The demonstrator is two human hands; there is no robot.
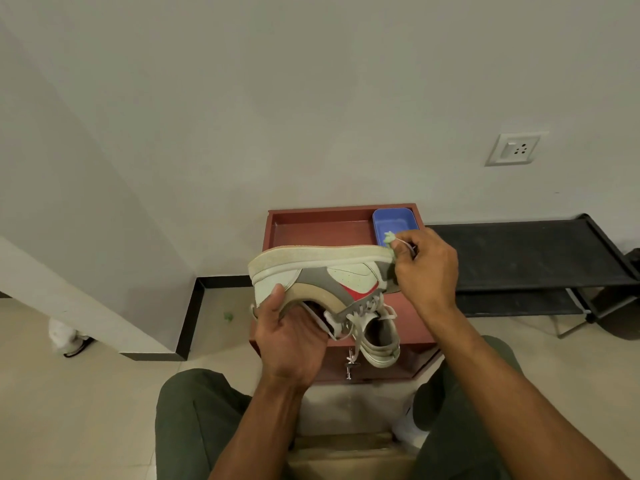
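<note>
Here we are at the low red-brown cabinet (311,230) against the far wall, and the work in hand is a shoe clean. The left hand (294,344) has the sneaker (322,271) up in the air above the cabinet top, tipped on its side so the sole faces the far wall. The fingers are curled under the heel collar and the thumb is pressed on the heel panel, a firm, full grip. At the right end, the right hand (427,271) pinches a small pale-green wad (388,238) between thumb and fingertips, closed tight, and the wad touches the rim of the sole at the toe. A thin pale strand loops over those fingers; what it is, I cannot tell.

Just beyond the wad sits a blue tray (394,213) in the cabinet's far right corner; its contents are not clear from here.

How far along? My read is early to midway. The pale sole edge looks dingy and yellowed along most of its length, and the wad is only at the toe end, so the long run back towards the heel looks left to do. A second sneaker (381,341) lies on the cabinet below the first, laces loose, seemingly waiting its turn. A green scrap (227,317) lies on the floor to the left, possibly a used piece.

Keys (349,365) hang at the cabinet's near face, and a black shoe rack (519,251) stands to the right.
</note>
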